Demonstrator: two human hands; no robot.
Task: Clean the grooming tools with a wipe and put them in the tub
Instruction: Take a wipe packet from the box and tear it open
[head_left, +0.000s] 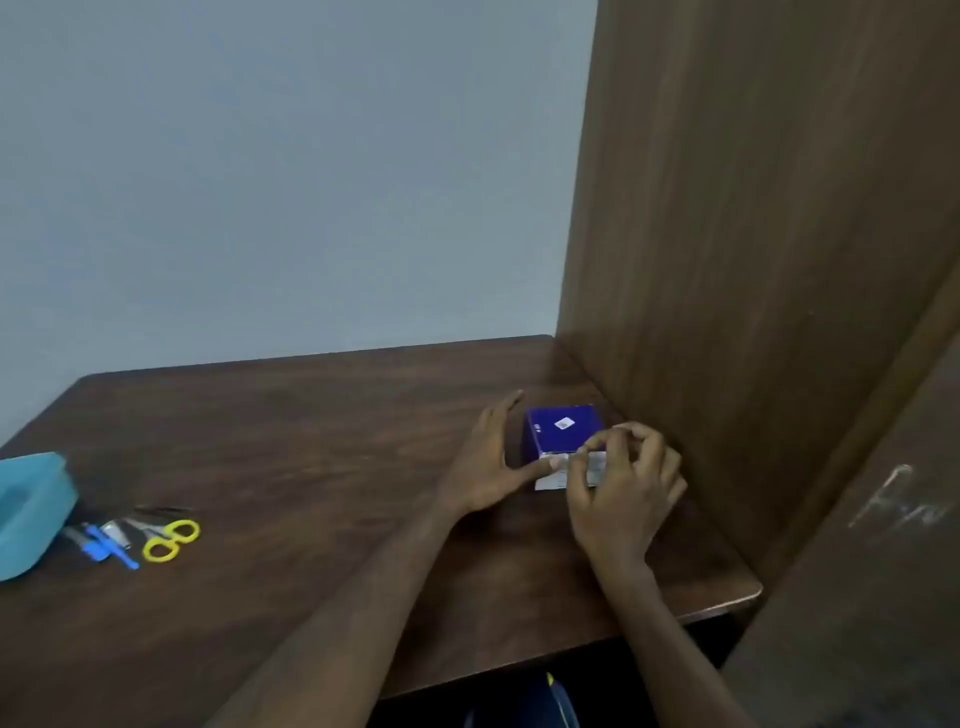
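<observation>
**Both hands at the wipe box**

The dark blue wipe box (565, 430) sits on the table (311, 467), close to the wooden panel (753, 260). The left hand (485, 467) lies against its side, fingers straight; the right hand (621, 488) pinches its white flap (553, 480). Far left of the hands, well apart: yellow scissors (169, 538), blurred blue tools (106, 545), and a teal tub (31, 512), cut off by the frame edge

Dark wooden table (291, 415) set against a grey wall (260, 182), tall wooden panel (753, 234) at right
</observation>
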